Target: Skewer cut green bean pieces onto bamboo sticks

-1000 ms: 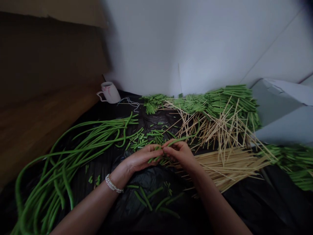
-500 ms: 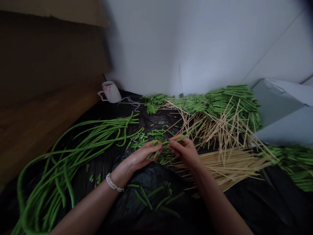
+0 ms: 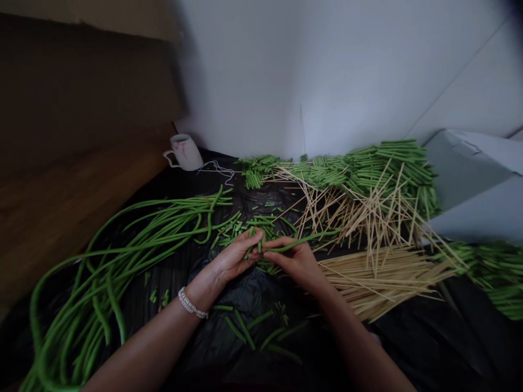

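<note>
My left hand, with a beaded bracelet at the wrist, is closed on short cut pieces of green bean. Pinched in the fingers of my right hand is a long green bean, its free end pointing right. The two hands nearly meet, fingertips close together. Under and behind them lie many short bean pieces on black plastic sheeting. Uncut long beans curve across the left side. A few cut lengths are scattered nearer to me.
Thin wooden skewers lie in a heap at right. Behind them, bean pieces threaded on skewers are stacked along the wall, with another green pile far right. A white mug and thread sit at back left; a white box stands right.
My right hand has moved left and slightly down, closer to my left hand. The long bean has gone with it and now lies flatter. My left hand has shifted slightly.
</note>
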Action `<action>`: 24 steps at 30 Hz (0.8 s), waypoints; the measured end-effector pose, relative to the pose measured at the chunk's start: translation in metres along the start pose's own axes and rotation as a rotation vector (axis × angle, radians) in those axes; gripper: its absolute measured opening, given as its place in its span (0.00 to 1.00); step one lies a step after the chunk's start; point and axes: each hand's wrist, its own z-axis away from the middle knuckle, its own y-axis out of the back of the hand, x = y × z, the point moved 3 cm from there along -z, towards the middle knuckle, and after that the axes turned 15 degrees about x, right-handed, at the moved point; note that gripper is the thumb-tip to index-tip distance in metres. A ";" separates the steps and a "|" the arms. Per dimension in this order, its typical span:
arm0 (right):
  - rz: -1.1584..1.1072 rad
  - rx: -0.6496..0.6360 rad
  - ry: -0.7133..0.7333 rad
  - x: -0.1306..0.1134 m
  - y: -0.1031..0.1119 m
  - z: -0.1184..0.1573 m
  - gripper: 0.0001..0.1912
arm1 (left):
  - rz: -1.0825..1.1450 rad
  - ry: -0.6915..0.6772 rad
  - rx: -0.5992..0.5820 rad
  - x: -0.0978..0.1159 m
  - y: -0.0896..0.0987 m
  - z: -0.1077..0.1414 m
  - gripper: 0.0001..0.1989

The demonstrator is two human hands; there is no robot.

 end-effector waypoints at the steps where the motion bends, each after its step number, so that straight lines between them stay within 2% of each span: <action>1: -0.008 -0.007 -0.021 0.000 0.001 0.000 0.10 | -0.004 -0.001 -0.007 0.000 -0.001 0.001 0.11; 6: -0.111 -0.016 -0.167 -0.001 0.018 -0.004 0.12 | 0.033 0.039 -0.147 0.001 -0.005 0.001 0.09; 10: -0.183 -0.024 -0.237 0.001 0.021 -0.005 0.14 | 0.067 0.064 -0.194 0.005 -0.004 0.001 0.09; 15: -0.152 -0.009 -0.195 0.005 0.016 -0.005 0.11 | -0.203 -0.035 -0.215 0.000 -0.006 0.007 0.13; 18: -0.092 -0.013 -0.169 0.007 0.013 -0.005 0.11 | -0.286 -0.007 -0.270 -0.006 -0.007 0.011 0.16; 21: -0.088 -0.029 -0.178 0.007 0.012 -0.005 0.11 | -0.335 0.011 -0.277 -0.008 -0.007 0.012 0.16; 24: -0.215 0.066 -0.187 0.005 0.017 -0.008 0.11 | -0.357 0.023 -0.273 -0.008 -0.005 0.010 0.15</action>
